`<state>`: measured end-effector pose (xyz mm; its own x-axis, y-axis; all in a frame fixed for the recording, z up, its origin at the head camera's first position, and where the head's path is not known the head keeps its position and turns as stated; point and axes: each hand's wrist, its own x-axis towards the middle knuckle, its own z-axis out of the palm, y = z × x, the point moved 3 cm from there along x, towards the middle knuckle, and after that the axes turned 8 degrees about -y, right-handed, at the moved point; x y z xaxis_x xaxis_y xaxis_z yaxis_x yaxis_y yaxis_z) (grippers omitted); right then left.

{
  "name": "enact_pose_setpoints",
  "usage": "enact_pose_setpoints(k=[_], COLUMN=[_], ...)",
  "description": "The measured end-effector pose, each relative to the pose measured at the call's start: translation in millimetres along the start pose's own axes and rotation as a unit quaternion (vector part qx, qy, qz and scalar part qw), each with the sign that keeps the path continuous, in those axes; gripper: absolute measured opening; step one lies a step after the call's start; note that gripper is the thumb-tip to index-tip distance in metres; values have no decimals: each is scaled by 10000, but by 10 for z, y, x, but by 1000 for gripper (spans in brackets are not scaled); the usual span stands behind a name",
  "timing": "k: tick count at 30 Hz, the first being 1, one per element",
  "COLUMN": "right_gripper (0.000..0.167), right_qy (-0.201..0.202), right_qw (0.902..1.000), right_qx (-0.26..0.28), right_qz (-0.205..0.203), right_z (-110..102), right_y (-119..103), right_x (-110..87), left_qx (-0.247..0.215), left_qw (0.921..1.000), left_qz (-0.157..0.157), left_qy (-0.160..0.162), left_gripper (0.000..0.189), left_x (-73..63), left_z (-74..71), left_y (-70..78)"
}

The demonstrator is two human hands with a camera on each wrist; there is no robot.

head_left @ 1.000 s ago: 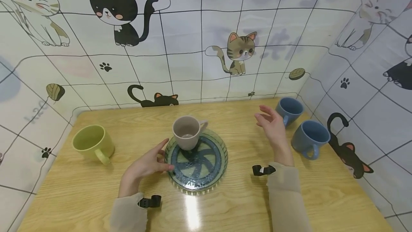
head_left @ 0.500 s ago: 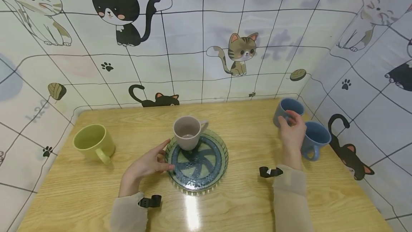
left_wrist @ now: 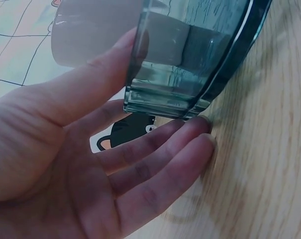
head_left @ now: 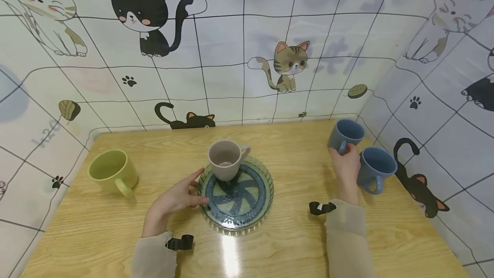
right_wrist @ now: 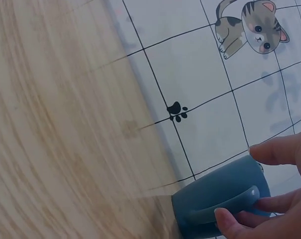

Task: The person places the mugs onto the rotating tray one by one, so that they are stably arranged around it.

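Handle of the far blue mug lies within the right grip.

We seem to be at a small screened-off nook, as cat-print sheeting walls in the far, left and right sides of a wood-grain surface, though we cannot tell what room surrounds it.

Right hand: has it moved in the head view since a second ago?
Yes. The right hand has moved rightward and slightly toward the person, farther from the green mug, to the back blue mug.
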<state>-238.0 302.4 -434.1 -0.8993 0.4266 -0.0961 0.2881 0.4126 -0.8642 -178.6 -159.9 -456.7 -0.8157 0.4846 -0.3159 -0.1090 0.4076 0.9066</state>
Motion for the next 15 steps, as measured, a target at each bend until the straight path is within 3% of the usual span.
enact_pose_setpoints(k=[9,15], right_gripper=[67,59], right_qy=[-78,217], right_qw=[9999,9998], right_qx=[59,-7], right_qz=[132,-17], right_z=[46,40], right_y=[149,200], right_x=[22,67], left_qx=[-82,-27], left_qw=[9999,9999], left_qz=[-94,-88], left_qy=[67,116], left_gripper=[98,97], left_x=[-28,-29], left_z=[25,22], left_y=[-7,17])
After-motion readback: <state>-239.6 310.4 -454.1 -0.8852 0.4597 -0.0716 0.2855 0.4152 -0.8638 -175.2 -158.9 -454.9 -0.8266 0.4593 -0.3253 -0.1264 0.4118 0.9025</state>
